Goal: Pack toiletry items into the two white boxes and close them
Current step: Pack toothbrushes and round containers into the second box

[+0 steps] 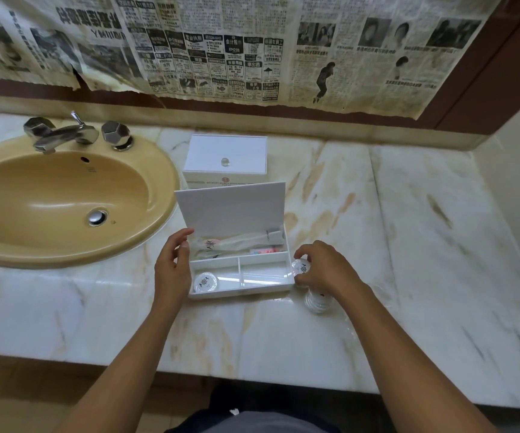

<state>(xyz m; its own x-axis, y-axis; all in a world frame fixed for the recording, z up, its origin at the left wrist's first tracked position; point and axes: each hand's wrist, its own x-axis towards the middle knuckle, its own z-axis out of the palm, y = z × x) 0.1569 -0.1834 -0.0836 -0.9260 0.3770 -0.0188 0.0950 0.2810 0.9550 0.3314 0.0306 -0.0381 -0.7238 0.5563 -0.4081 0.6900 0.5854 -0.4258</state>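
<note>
An open box [241,278] sits on the marble counter [408,245], its lid [230,207] standing upright at the back. Its long rear compartment holds wrapped items [240,242]; a round disc [205,282] lies in the front left compartment, and the front right one shows only its floor. The left hand [172,267] rests against the box's left side, fingers loosely spread, gripping nothing. The right hand [324,268] pinches a small round disc [301,268] just beside the box's right wall, above a stack of discs [316,303]. Behind, a closed box [225,157] stands beside the sink [61,198]
</note>
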